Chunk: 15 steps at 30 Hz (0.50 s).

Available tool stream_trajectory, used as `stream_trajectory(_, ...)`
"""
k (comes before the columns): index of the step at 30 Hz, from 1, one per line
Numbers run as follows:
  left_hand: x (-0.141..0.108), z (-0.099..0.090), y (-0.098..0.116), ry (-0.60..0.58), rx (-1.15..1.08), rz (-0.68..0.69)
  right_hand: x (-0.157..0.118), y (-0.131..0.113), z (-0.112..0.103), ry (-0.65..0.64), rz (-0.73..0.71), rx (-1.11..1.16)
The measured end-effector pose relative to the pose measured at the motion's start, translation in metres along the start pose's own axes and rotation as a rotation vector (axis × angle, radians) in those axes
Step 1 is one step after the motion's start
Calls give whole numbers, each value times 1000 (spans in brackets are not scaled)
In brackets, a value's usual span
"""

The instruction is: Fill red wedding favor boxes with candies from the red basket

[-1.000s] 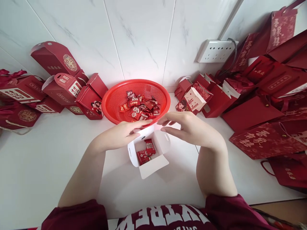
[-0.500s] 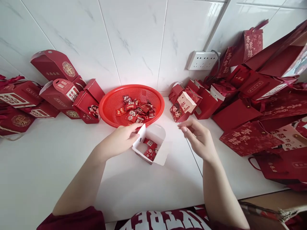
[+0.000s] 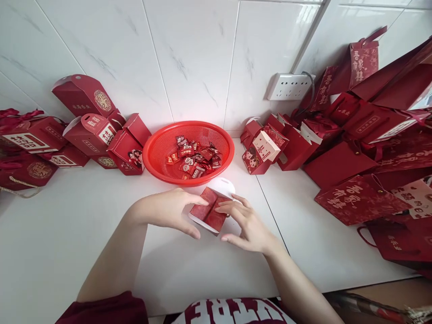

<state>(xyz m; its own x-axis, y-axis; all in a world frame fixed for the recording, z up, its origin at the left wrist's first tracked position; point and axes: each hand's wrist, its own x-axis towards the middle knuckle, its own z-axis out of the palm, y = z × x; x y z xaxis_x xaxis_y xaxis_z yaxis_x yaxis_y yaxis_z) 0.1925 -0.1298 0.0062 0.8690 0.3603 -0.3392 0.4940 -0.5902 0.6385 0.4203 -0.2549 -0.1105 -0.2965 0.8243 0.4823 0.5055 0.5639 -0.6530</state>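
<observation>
A small box (image 3: pixel 212 210) sits in front of the red basket, two red flaps folded in over its top and a white rounded flap standing up at its back. My left hand (image 3: pixel 172 211) is at the box's left side, thumb and fingers spread. On the right, my right hand (image 3: pixel 245 222) has its fingertips on the right red flap, with its thumb apart near the front corner. The inside of the box is hidden by the flaps. Behind it, the red basket (image 3: pixel 151 155) holds several wrapped candies (image 3: pixel 197 157).
Red gift boxes (image 3: pixel 126 150) stand along the wall at the left. More small boxes (image 3: pixel 258 155) and a large pile of red bags (image 3: pixel 361 198) cover the right side. A power strip (image 3: pixel 290 87) is on the tiled wall.
The red side flaps have been folded inward, covering the candies in the box. My right hand has moved left and down onto the box. My left hand has opened beside it. The view has shifted slightly.
</observation>
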Motion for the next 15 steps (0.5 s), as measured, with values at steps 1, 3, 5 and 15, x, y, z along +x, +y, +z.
stream_trajectory(1,2,0,-2,-15,23,-5,1,0,2,-32,10,-42)
stream_trajectory(3,7,1,-7,-3,45,-18,2,1,7,-50,43,-80)
stream_trajectory(5,13,4,-11,64,32,-18,2,2,11,-33,75,-77)
stream_trajectory(15,27,19,-2,280,194,-93,-4,1,17,157,340,-55)
